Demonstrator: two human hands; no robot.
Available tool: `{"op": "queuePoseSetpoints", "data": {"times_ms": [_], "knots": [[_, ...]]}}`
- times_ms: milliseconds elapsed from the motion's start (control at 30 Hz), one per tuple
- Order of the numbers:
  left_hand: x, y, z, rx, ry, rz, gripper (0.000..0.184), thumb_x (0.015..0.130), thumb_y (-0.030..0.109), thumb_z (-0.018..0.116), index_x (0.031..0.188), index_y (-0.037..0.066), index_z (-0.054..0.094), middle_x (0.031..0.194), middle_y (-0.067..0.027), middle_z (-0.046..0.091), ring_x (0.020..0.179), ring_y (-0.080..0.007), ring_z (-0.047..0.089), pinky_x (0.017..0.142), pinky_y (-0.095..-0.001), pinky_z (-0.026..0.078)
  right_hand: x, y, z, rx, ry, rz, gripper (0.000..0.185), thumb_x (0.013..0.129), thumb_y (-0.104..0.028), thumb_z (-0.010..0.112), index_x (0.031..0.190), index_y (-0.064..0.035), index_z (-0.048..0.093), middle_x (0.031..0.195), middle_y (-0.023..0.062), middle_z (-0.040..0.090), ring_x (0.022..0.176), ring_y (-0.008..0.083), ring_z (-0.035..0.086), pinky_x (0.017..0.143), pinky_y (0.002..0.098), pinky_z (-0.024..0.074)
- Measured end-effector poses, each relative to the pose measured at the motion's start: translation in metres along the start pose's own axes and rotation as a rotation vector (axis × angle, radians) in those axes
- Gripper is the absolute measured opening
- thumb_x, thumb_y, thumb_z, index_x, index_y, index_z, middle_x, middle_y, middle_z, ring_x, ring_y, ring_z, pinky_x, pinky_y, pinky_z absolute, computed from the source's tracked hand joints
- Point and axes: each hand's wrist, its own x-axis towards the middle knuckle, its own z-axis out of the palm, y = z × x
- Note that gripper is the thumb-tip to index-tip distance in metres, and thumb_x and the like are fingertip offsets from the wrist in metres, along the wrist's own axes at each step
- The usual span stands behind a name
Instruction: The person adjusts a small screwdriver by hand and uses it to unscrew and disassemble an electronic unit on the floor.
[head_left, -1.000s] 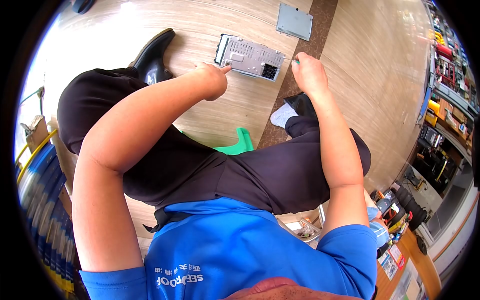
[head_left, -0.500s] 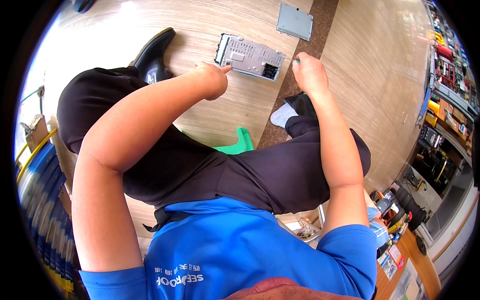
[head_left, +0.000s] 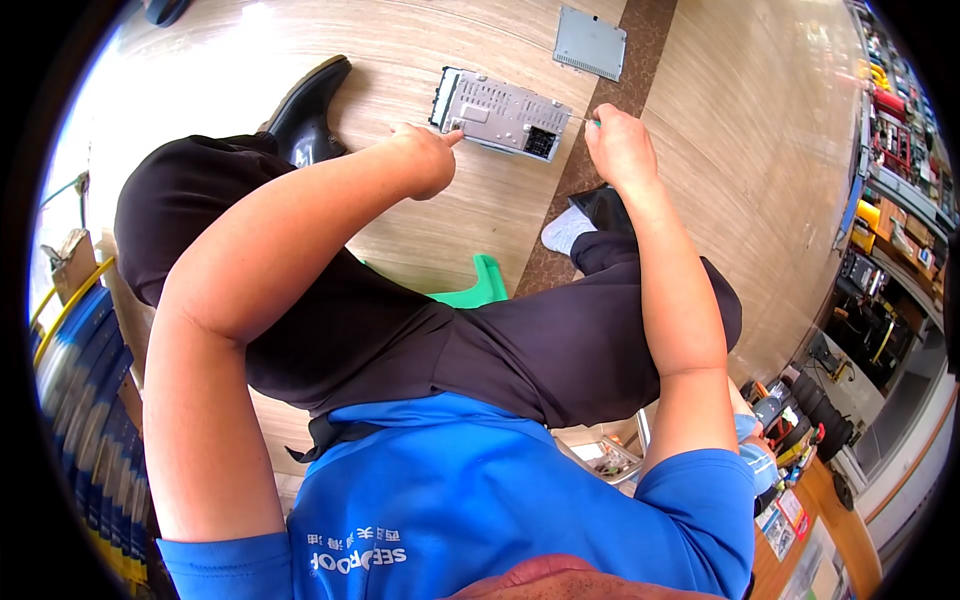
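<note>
A silver metal unit (head_left: 492, 108) with slots and a black connector block lies on the tiled floor. My left hand (head_left: 425, 160) is at its left end, a finger touching the lower left corner and the thumb side spread out. At the unit's right end, my right hand (head_left: 620, 145) is closed around a screwdriver with a green handle (head_left: 596, 124). The thin shaft reaches the unit's right edge; its tip is too small to make out. A flat grey metal cover (head_left: 590, 43) lies apart, above and to the right.
Beneath me is a green plastic stool (head_left: 484, 285). My shoes (head_left: 308, 120) stand on both sides of the unit. Shelves with tools and parts (head_left: 885, 240) line the right side. Blue packages (head_left: 90, 410) are stacked at left. Part of another person (head_left: 755, 450) shows at lower right.
</note>
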Motion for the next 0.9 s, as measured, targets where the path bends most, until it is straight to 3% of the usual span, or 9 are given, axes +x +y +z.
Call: {"op": "queuePoseSetpoints", "data": {"times_ms": [33, 100, 133, 200, 533, 600, 633, 700, 900], "knots": [[-0.0005, -0.0002, 0.0006, 0.0, 0.0, 0.0, 0.057, 0.09, 0.012, 0.067, 0.146, 0.012, 0.054, 0.171, 0.0001, 0.004, 0.138, -0.0335, 0.05, 0.105, -0.0594, 0.044, 0.0, -0.0003, -0.0001, 0.0, -0.001, 0.003, 0.02, 0.09, -0.018, 0.063, 0.094, 0.0017, 0.062, 0.093, 0.0275, 0.069, 0.092, 0.0457, 0.067, 0.082, 0.0531, 0.0544], [-0.0006, -0.001, 0.0031, 0.065, 0.039, 0.013, 0.05, 0.094, 0.031, 0.07, 0.139, 0.011, 0.059, 0.17, -0.0022, 0.012, 0.131, -0.0317, 0.055, 0.098, -0.0511, 0.05, 0.0001, -0.0014, -0.001, 0.006, -0.006, 0.017, 0.021, 0.09, -0.018, 0.064, 0.095, 0.0017, 0.063, 0.093, 0.0277, 0.069, 0.092, 0.0456, 0.067, 0.083, 0.0529, 0.0543], [0.0003, -0.0007, 0.0028, 0.065, 0.039, 0.013, 0.05, 0.094, 0.031, 0.07, 0.139, 0.011, 0.059, 0.17, -0.0022, 0.012, 0.131, -0.0317, 0.055, 0.098, -0.0511, 0.05, 0.0001, -0.0018, -0.0013, 0.012, -0.012, 0.03, 0.021, 0.089, -0.018, 0.064, 0.096, 0.0018, 0.063, 0.093, 0.0279, 0.069, 0.092, 0.0456, 0.067, 0.083, 0.0527, 0.0542], [0.002, -0.0002, 0.001, 0.002, -0.006, 0.001, 0.059, 0.09, 0.012, 0.067, 0.147, 0.012, 0.053, 0.171, 0.0004, 0.003, 0.138, -0.0336, 0.05, 0.106, -0.0595, 0.043, 0.0013, -0.0016, -0.0007, 0.042, -0.011, 0.047, 0.021, 0.089, -0.018, 0.065, 0.097, 0.0019, 0.063, 0.094, 0.028, 0.069, 0.093, 0.0454, 0.067, 0.084, 0.0524, 0.054], [0.0024, 0.0004, 0.0005, 0.021, -0.042, -0.003, 0.058, 0.091, 0.013, 0.066, 0.147, 0.013, 0.053, 0.171, 0.0009, 0.0, 0.139, -0.0333, 0.05, 0.107, -0.0595, 0.042, 0.0022, -0.001, -0.0022, 0.063, -0.046, 0.031, 0.019, 0.086, -0.011, 0.063, 0.099, 0.0025, 0.063, 0.094, 0.0287, 0.069, 0.094, 0.0455, 0.067, 0.085, 0.0528, 0.0534], [0.0015, -0.0005, 0.0048, 0.058, 0.046, 0.001, 0.048, 0.093, 0.031, 0.07, 0.136, 0.011, 0.062, 0.171, -0.0015, 0.012, 0.13, -0.0319, 0.056, 0.097, -0.0507, 0.05, 0.0021, -0.0008, -0.0021, 0.064, -0.046, 0.026, 0.019, 0.086, -0.011, 0.063, 0.099, 0.0026, 0.063, 0.094, 0.0288, 0.069, 0.094, 0.0457, 0.067, 0.085, 0.0529, 0.0534], [0.0029, -0.0004, 0.0046, 0.057, 0.046, 0.0, 0.048, 0.093, 0.031, 0.07, 0.136, 0.011, 0.062, 0.171, -0.0015, 0.012, 0.13, -0.0319, 0.056, 0.097, -0.0507, 0.05, 0.002, -0.0006, -0.0018, 0.065, -0.047, 0.022, 0.018, 0.086, -0.011, 0.062, 0.098, 0.0026, 0.062, 0.094, 0.0289, 0.069, 0.093, 0.046, 0.067, 0.085, 0.053, 0.0535], [0.0018, 0.0004, 0.0, 0.005, -0.019, -0.009, 0.058, 0.091, 0.013, 0.067, 0.147, 0.014, 0.053, 0.171, 0.0011, 0.003, 0.138, -0.0328, 0.05, 0.106, -0.0597, 0.043, 0.0019, -0.0002, -0.0011, 0.065, -0.041, 0.014, 0.018, 0.086, -0.011, 0.062, 0.098, 0.0026, 0.062, 0.094, 0.0289, 0.069, 0.093, 0.046, 0.067, 0.085, 0.0531, 0.0536], [-0.0002, 0.0004, -0.0009, -0.001, -0.016, -0.005, 0.058, 0.09, 0.013, 0.067, 0.147, 0.013, 0.053, 0.171, 0.0011, 0.004, 0.139, -0.0325, 0.05, 0.105, -0.0597, 0.043, 0.0012, -0.0013, -0.0016, 0.056, -0.037, 0.001, 0.017, 0.087, -0.012, 0.063, 0.097, 0.0025, 0.061, 0.093, 0.0288, 0.069, 0.093, 0.0458, 0.067, 0.084, 0.0532, 0.0537]]}}
